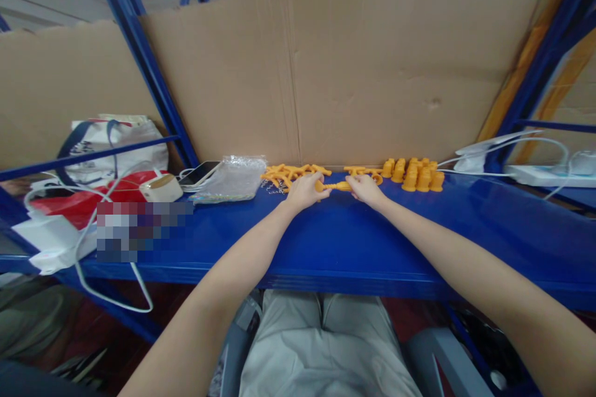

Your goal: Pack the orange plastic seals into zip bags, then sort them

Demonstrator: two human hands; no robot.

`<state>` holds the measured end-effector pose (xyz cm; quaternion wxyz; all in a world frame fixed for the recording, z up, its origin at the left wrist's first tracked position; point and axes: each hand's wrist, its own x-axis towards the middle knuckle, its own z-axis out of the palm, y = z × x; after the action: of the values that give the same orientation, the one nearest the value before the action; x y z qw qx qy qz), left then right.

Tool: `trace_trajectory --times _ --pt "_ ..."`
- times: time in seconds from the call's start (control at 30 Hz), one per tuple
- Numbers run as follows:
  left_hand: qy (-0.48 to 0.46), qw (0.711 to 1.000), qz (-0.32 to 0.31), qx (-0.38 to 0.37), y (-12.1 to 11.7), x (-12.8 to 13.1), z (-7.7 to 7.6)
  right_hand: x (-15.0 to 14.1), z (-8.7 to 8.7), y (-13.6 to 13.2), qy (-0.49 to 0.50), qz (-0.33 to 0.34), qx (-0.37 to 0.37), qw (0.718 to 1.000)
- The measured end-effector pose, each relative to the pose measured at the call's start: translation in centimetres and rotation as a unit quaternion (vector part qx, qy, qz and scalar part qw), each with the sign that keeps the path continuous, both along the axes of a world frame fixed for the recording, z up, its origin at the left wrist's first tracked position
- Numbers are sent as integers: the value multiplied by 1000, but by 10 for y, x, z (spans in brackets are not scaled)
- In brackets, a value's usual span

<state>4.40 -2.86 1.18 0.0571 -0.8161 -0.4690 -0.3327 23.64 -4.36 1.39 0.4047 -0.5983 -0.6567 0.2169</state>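
Note:
My left hand (304, 191) and my right hand (367, 190) are closed on opposite ends of a slim orange-yellow plastic piece (336, 186). The piece lies roughly level between them, a little above the blue shelf table. Its left end looks thicker, though fingers hide part of each end. Just behind my left hand spreads a pile of orange-yellow branched plastic pieces (291, 172), with small shiny metal bits (275, 187) at its near side. More such pieces (357, 170) lie behind my right hand. Several orange-yellow cup-shaped pieces (421, 177) stand upright to the right.
A clear plastic bag (233, 180) and a phone (201, 172) lie on the left of the blue table (335, 242). Farther left are white cables, a charger (161, 188) and a cloth bag (118, 142). Cardboard (372, 74) walls the back; a power strip (552, 175) sits right.

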Motion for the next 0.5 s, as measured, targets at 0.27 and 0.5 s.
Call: trace_trajectory --times 0.27,0.5 --pt "19 1000 -13 5 2 -3 2 2 5 -1 -227 -43 129 964" --pt "40 999 -15 0 -1 -2 5 -3 11 -2 -226 -70 80 968"
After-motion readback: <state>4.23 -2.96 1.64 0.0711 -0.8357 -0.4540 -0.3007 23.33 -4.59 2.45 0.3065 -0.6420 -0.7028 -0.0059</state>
